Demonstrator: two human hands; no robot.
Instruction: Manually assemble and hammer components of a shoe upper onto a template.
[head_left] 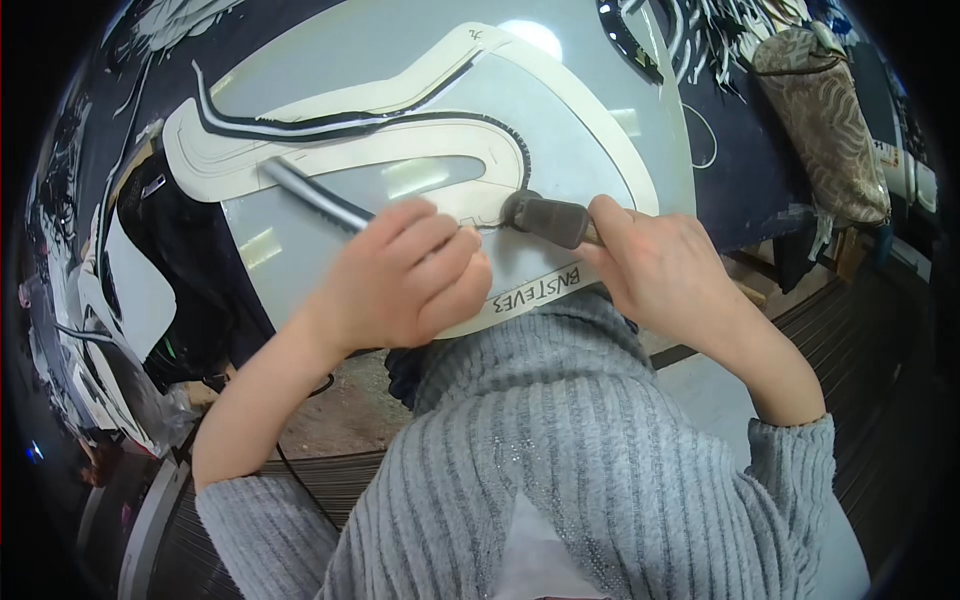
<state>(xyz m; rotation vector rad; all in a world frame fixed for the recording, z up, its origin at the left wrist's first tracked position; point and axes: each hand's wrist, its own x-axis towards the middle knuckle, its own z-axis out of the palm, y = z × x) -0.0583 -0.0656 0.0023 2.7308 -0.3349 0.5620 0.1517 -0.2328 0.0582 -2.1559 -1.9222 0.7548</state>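
My right hand (650, 260) is closed round the short handle of a hammer (550, 220). Its dark head rests at the curved end of a cream card pattern piece (215, 170) with long cut-out shapes. Close beside it, my left hand (405, 275) is closed, fingers pinched near the curve. A blurred grey-and-black strip (315, 195) sticks out of this hand toward the upper left; whether it joins the edging is hidden. Black edging (524, 140) with small notches follows the pattern's curve. Another black-and-white strip (260, 128) lies along the card, its loose end curling up at the left.
Under the pattern is a pale rounded board (600, 150) on a dark table (290, 30). A patterned pouch (820, 120) and many loose strips (715, 35) lie at the upper right. Black fabric (195, 270) and white cut pieces (135, 285) sit at the left.
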